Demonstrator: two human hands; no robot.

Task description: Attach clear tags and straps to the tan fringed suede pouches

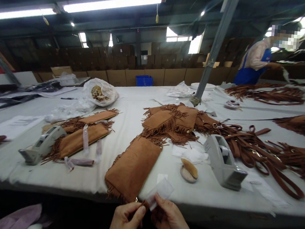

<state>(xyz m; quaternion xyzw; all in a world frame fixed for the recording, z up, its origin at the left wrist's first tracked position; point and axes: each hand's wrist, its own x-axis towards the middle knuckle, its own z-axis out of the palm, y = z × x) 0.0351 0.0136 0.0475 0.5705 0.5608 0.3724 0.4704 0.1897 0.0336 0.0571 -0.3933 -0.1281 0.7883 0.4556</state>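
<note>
My left hand pinches a small brown leather piece at the table's front edge. Beside it, my right hand grips a translucent white sheet between thumb and fingers, close against the leather piece. A brown fringed pouch lies flat just beyond my hands, with a small metal clip at its near corner. Whether the leather piece joins the pouch at that clip, I cannot tell.
Grey tape dispensers stand right and left. More fringed pouches are piled behind, with brown straps to the right. A round dish sits near the right dispenser. A metal post rises behind; a co-worker stands far right.
</note>
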